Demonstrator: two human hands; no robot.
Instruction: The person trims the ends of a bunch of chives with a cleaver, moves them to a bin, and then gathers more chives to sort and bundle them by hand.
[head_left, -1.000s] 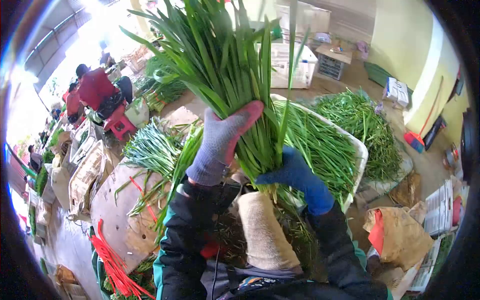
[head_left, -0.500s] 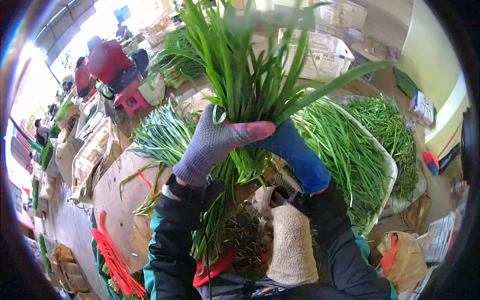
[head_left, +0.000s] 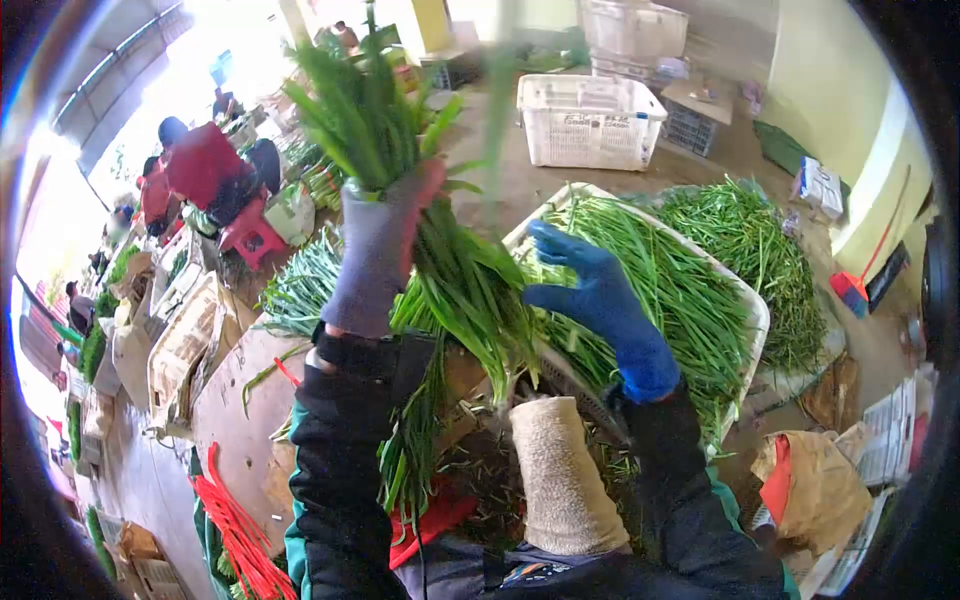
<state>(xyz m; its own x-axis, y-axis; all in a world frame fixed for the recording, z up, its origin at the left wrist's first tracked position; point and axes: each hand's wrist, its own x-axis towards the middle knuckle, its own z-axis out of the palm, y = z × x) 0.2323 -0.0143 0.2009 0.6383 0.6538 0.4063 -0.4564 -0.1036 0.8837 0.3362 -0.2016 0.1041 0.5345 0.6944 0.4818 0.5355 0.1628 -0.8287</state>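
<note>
My left hand [head_left: 378,245], in a grey-purple glove with a pink-red part, grips a bunch of green leafy stalks [head_left: 365,120] around its middle; the bunch fans out above and below the fist. My right hand [head_left: 590,285], in a blue glove, is apart from the bunch, fingers spread and nothing in them. Behind and right of it lies a white crate [head_left: 765,325] heaped with long green leaves [head_left: 670,290]. Another pile of greens [head_left: 330,280] rests left of the bunch on a round wooden board [head_left: 235,385].
Red strips [head_left: 235,520] hang at the lower left. A white basket [head_left: 590,125] stands ahead, and loose greens [head_left: 760,270] lie right of the crate. People in red [head_left: 210,170] sit at the far left. A broom [head_left: 853,290] and a paper sack [head_left: 815,490] are at the right.
My right hand has let go of the bunch, moved off it and opened. My left hand has shifted left and up with the bunch, which now tilts. The view has shifted slightly.
</note>
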